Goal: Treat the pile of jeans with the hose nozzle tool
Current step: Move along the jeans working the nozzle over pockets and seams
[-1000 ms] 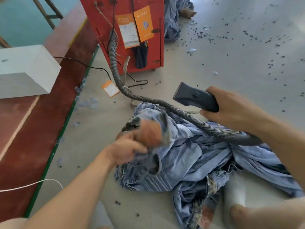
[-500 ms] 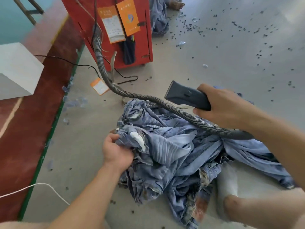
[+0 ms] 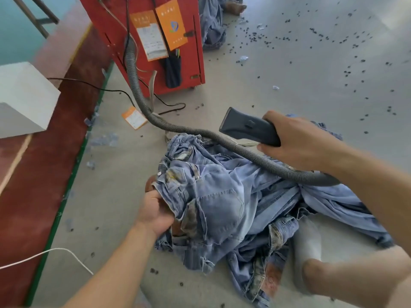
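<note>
Grey concrete floor (image 3: 289, 90), dark specks scattered. Left hand (image 3: 155, 210): fingertips buried in denim, gripping the waistband of the jeans pile (image 3: 222, 203). Right hand (image 3: 298, 141) wraps the nozzle tool (image 3: 246, 127), held clear above the pile at its 1 o'clock; the mouth faces 10 o'clock. Hose (image 3: 200, 132) runs to the red cabinet (image 3: 142, 36), top cropped.
</note>
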Motion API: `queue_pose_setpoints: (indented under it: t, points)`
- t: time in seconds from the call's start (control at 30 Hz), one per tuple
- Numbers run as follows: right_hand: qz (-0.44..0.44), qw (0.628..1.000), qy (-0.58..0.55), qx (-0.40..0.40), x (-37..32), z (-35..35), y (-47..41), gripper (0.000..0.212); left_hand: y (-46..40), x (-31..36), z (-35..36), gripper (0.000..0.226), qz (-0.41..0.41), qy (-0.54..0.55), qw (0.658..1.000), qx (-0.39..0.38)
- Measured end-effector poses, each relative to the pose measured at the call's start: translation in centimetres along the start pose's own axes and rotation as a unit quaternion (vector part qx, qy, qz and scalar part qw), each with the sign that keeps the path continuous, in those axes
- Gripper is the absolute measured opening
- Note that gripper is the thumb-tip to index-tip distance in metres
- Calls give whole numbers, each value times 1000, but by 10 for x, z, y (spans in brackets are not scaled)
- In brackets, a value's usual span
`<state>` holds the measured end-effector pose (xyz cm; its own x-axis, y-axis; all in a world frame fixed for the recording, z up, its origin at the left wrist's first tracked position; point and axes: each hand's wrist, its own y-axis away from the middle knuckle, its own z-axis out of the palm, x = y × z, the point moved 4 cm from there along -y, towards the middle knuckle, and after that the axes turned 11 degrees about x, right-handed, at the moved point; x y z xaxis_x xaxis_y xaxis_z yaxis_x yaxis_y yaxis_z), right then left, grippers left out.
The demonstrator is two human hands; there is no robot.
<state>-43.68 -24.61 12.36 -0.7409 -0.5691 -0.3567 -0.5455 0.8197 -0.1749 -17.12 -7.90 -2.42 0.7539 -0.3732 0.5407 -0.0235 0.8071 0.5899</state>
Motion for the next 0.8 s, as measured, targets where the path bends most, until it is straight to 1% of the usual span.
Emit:
queue_pose_setpoints:
  t: [0.03,0.07,0.1,0.13,0.17,0.2,0.23,0.27,0.3,0.33,0.37,0.4,0.43,0.47,0.5,0.53,0.57,0.6,0.63,0.67,0.73,0.77,0.8]
  points:
    - [4,1000,-1,0,2,0,-1,29,7,6,3,52,-8,44,998,-48]
    - [9,1000,-1,-1,3,-1,-3,29,18,13,8,56,-33,25,994,-99]
    - [13,1000,-2,-2,5,-1,-4,29,25,16,7,57,-65,-42,989,-128]
    - [15,1000,-3,-5,7,-2,-5,30,27,13,3,52,-97,-158,974,-130]
    - [14,1000,-5,-11,8,-2,-6,30,30,5,-4,39,-141,-279,941,-132]
    - [11,1000,-5,-23,8,-3,-6,29,34,-7,-12,28,-196,-376,895,-141]
    - [6,999,-1,-38,9,-3,-5,28,38,-19,-21,29,-244,-453,846,-137]
    - [-1,998,8,-55,10,-3,-5,27,41,-29,-26,37,-270,-492,820,-112]
    - [-10,997,16,-72,11,-3,-4,27,39,-38,-28,42,-263,-488,829,-71]
    - [-19,996,24,-88,13,-2,-2,27,36,-42,-28,44,-232,-439,868,-8]
    - [-29,994,35,-100,14,-1,-1,26,33,-45,-30,50,-188,-355,914,56]
    - [-41,991,52,-112,15,0,-1,26,30,-48,-32,53,-142,-254,952,99]
    - [-54,988,72,-124,17,2,0,27,30,-51,-33,53,-103,-139,977,127]
    - [-65,984,92,-135,18,4,-1,29,33,-52,-31,48,-85,-18,986,145]
    - [-70,982,111,-139,20,5,-3,34,35,-52,-28,42,-77,62,984,149]
    - [-68,980,125,-136,23,2,-5,40,37,-47,-22,43,-66,106,983,138]
    - [-68,981,130,-125,26,-1,-7,44,39,-38,-19,47,-54,102,985,125]
    - [-73,983,127,-110,29,-5,-10,44,41,-22,-16,47,-29,81,990,108]
    - [-82,985,118,-95,30,-9,-12,41,43,-1,-13,44,9,68,994,86]
    - [-88,987,105,-84,32,-12,-14,39,45,22,-14,46,53,71,994,69]
    - [-94,991,72,-69,31,-14,-16,37,50,64,-18,59,129,88,987,36]
    - [-95,992,58,-66,29,-13,-15,37,53,75,-19,63,137,95,986,28]
    - [-96,992,47,-68,27,-10,-14,36,53,75,-23,65,129,90,987,39]
